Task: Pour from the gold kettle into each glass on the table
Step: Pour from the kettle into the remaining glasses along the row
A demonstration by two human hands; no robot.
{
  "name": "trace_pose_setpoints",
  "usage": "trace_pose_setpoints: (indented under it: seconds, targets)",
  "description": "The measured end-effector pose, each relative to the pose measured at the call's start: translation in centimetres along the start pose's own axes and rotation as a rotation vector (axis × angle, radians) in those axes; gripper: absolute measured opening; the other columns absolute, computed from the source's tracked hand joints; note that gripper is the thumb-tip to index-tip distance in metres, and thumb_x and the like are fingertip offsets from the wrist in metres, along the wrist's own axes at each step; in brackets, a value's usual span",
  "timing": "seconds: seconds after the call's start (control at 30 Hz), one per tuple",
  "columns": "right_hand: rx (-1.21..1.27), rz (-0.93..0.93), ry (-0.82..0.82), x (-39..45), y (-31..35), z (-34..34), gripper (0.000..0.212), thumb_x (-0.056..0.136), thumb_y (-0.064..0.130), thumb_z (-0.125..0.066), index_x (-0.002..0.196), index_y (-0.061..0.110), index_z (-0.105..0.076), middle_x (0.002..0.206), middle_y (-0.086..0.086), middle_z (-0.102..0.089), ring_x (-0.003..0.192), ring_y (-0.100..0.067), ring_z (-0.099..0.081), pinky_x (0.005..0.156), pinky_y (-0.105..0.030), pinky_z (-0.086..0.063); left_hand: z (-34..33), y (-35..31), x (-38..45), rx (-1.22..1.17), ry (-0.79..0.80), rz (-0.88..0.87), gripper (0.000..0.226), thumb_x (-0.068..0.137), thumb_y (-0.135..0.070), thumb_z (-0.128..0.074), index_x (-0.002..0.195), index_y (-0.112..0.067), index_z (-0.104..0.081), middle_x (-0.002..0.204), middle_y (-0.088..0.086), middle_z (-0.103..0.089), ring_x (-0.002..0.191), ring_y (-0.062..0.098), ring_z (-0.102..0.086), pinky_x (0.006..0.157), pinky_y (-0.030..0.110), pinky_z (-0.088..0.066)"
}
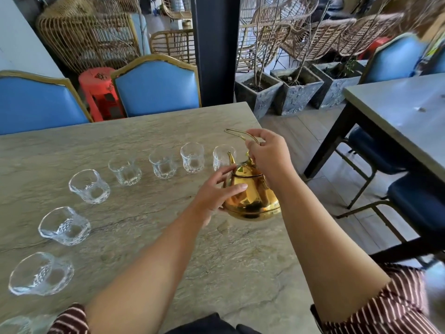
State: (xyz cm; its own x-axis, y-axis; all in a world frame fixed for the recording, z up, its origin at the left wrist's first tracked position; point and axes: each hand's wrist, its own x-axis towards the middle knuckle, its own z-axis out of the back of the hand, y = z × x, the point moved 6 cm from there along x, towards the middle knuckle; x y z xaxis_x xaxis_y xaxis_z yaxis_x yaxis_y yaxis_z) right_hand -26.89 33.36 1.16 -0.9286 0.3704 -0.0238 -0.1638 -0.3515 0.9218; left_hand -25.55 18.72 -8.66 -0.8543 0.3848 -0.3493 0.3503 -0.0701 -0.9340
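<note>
The gold kettle point(250, 196) is near the right edge of the stone table point(144, 237), its spout turned toward the nearest glass point(222, 157) at the right end of a curved row of clear glasses. The right hand point(269, 157) has its fingers closed around the thin wire handle point(238, 134) above the lid. The left hand point(216, 194) is half open, with the thumb and fingers resting against the left side of the kettle body, not wrapped around it.
</note>
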Motion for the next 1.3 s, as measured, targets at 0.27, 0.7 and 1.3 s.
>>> trace_pose_setpoints:
  seconds: [0.27, 0.7, 1.3]
  targets:
    - [-0.187, 0.038, 0.027, 1.4, 0.6, -0.6, 0.034, 0.093, 0.023, -0.059, 0.127, 0.020, -0.062, 0.090, 0.000, -0.067, 0.064, -0.013, -0.061, 0.067, -0.034, -0.055, -0.5, 0.9, 0.5, -0.062, -0.006, 0.091, 0.055, 0.080, -0.032, -0.081, 0.128, -0.047, -0.059, 0.132, -0.001, -0.063, 0.112, 0.027, -0.067, 0.079, 0.055, -0.059]
    - [-0.283, 0.065, 0.041, 1.8, 1.6, -1.0, 0.035, 0.095, 0.024, -0.056, 0.129, 0.017, -0.060, 0.087, -0.002, -0.066, 0.067, -0.015, -0.061, 0.074, -0.037, -0.057, -0.7, 0.6, 0.3, -0.091, 0.001, 0.115, 0.045, 0.084, -0.032, -0.077, 0.123, -0.046, -0.059, 0.121, -0.003, -0.067, 0.106, 0.023, -0.068, 0.064, 0.042, -0.061]
    - [-0.302, 0.090, 0.042, 1.6, 2.8, -1.3, 0.035, 0.095, 0.023, -0.056, 0.129, 0.014, -0.061, 0.102, -0.009, -0.071, 0.084, -0.021, -0.065, 0.074, -0.030, -0.051, -0.4, 0.1, 0.2, -0.105, -0.002, 0.092, 0.042, 0.085, -0.033, -0.077, 0.120, -0.048, -0.059, 0.123, 0.004, -0.069, 0.105, 0.025, -0.070, 0.068, 0.049, -0.061]
